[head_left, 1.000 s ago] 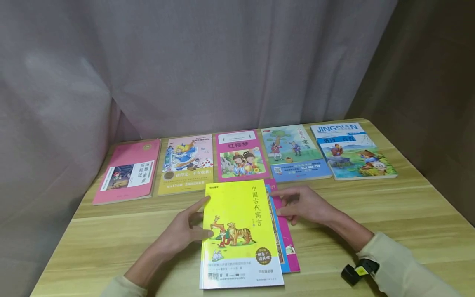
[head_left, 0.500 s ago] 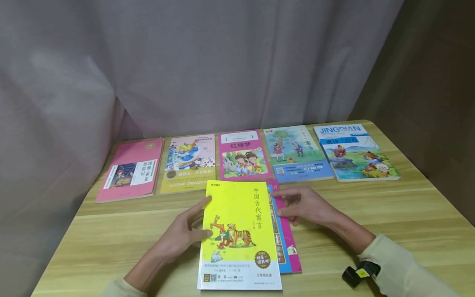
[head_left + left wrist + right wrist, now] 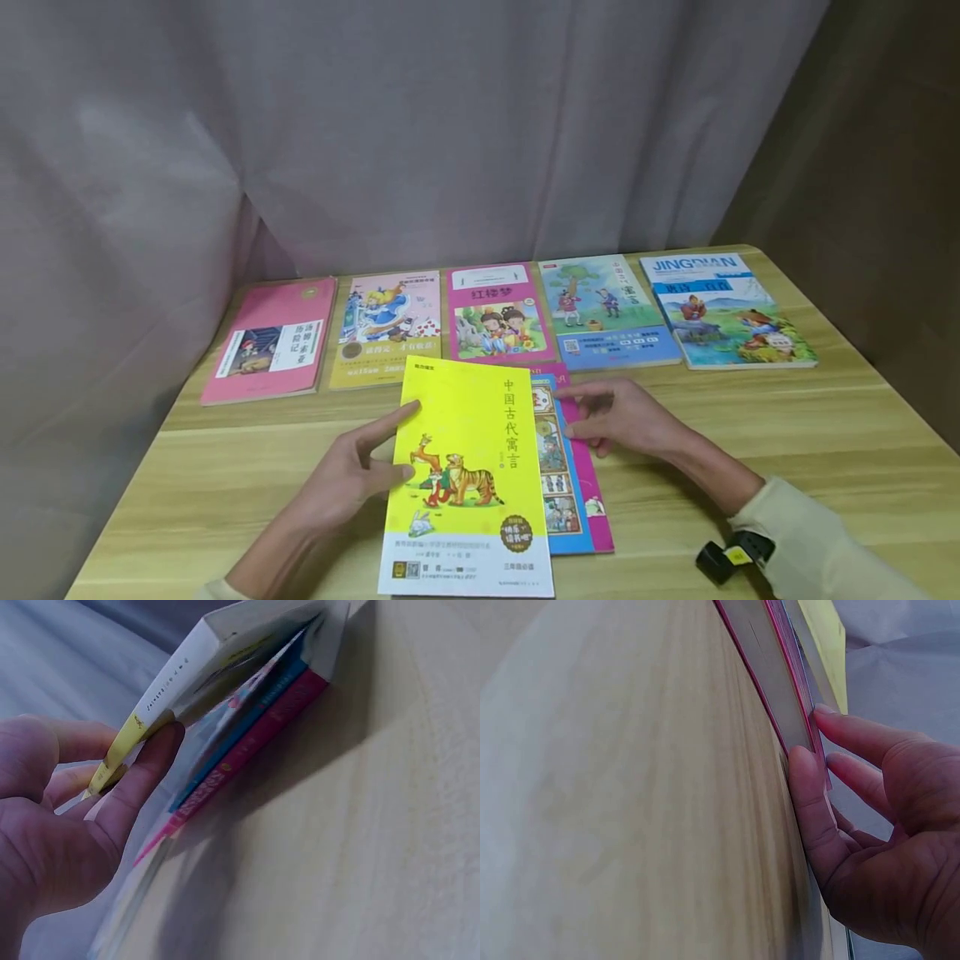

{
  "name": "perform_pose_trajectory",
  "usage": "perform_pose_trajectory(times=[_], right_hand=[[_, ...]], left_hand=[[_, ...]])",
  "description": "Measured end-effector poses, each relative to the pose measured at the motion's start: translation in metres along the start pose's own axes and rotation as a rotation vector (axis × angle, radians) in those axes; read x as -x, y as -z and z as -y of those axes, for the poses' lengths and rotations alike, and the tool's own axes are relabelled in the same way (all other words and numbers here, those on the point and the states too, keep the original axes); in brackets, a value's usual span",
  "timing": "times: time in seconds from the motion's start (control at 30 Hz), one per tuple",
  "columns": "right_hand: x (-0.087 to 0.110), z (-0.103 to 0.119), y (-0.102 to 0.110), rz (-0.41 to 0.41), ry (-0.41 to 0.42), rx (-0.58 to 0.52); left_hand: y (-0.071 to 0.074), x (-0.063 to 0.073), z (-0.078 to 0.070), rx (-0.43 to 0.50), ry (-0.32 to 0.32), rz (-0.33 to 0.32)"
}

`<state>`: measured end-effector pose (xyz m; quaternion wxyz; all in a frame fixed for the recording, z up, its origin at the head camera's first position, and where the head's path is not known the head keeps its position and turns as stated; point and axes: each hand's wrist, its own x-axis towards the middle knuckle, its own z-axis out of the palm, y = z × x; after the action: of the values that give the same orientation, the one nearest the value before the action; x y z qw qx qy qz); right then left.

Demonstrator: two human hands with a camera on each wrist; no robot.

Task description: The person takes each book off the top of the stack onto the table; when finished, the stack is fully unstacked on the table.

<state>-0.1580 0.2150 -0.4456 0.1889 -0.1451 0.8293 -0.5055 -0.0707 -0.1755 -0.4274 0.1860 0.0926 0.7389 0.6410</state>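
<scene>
My left hand pinches the left edge of a yellow-and-white book, thumb on the cover. In the left wrist view, the yellow book's spine is tilted up from the pile, with a gap beneath. Under it lie a blue book with picture panels and a pink book, both partly covered. My right hand holds the right edge of these lower books. In the right wrist view, its fingertips lie against the pink book's page edges.
Along the back of the wooden table lie several books in a row: a pink one, an Alice book, a magenta one, a green-and-blue one and a JINGDIAN book. A grey curtain hangs behind.
My left hand has moved the yellow book leftward and a little towards me, tilting it and baring more of the blue book. My right hand stays at the pile's edge.
</scene>
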Motion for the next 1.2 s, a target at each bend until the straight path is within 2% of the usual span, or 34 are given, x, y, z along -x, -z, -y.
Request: perform_pose_trajectory(times=[0.1, 0.37, 0.63, 0.73, 0.83, 0.97, 1.0, 1.07, 1.13, 1.2], right_hand=[[0.000, 0.000, 0.000, 0.003, -0.005, -0.005], [0.000, -0.001, -0.001, 0.006, -0.009, -0.015], [0.000, -0.002, -0.001, 0.015, -0.020, -0.027], [0.000, -0.002, -0.001, 0.020, -0.007, -0.028], [0.001, -0.001, 0.001, 0.018, 0.007, -0.027], [0.002, -0.001, 0.003, 0.010, 0.008, -0.023], [0.002, -0.001, 0.003, 0.009, 0.006, -0.024], [0.001, 0.000, 0.003, 0.008, 0.001, -0.028], [0.000, 0.000, 0.002, 0.011, -0.001, -0.033], [0.000, 0.000, 0.002, 0.015, -0.001, -0.036]], left_hand=[[0.006, 0.008, -0.005, -0.005, -0.007, -0.008], [0.024, 0.033, -0.019, -0.083, -0.025, -0.094], [0.054, 0.069, -0.035, -0.076, 0.046, -0.176], [0.072, 0.085, -0.039, -0.147, 0.046, -0.222], [0.091, 0.100, -0.041, -0.265, 0.086, -0.280], [0.118, 0.118, -0.034, -0.317, 0.164, -0.326], [0.125, 0.123, -0.030, -0.315, 0.165, -0.331], [0.139, 0.131, -0.020, -0.251, 0.150, -0.331], [0.152, 0.141, -0.010, -0.252, 0.116, -0.323], [0.163, 0.149, -0.001, -0.216, 0.076, -0.305]])
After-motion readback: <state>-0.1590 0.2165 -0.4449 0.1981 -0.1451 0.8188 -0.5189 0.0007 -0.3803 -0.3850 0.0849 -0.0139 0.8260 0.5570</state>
